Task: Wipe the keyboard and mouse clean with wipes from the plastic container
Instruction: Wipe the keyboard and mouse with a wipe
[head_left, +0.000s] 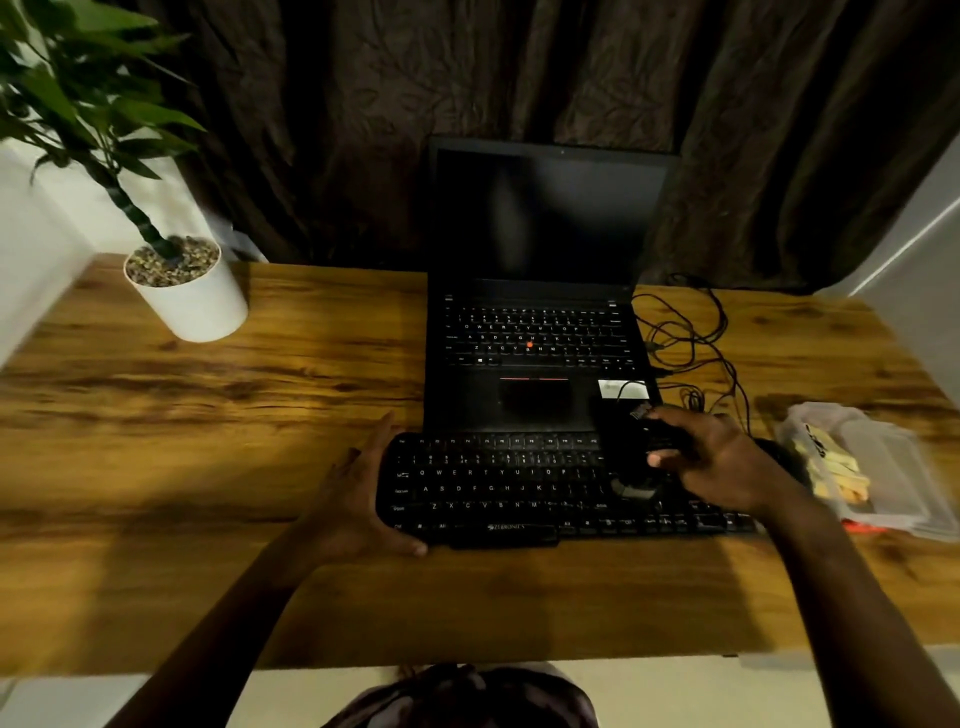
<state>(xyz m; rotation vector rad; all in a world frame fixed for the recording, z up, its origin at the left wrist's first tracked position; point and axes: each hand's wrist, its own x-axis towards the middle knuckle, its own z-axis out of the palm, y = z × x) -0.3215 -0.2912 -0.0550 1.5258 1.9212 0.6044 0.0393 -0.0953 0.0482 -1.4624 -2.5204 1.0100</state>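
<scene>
Dim, warm light is falling on a wooden desk (260, 415), leaving the laptop (540, 291) and keyboard (493, 488) nearly black. Soft shadows are pooling under both arms. Motion blur is smearing the right hand (722, 462), and wide-angle distortion is bending the edges.

Bare desk (234, 415) left; cables (691, 338), container (883, 467) right.

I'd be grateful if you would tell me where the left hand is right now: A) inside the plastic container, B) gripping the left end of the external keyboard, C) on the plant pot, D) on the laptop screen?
B: the left hand wraps the left end of the external keyboard, thumb at its front edge.
</scene>
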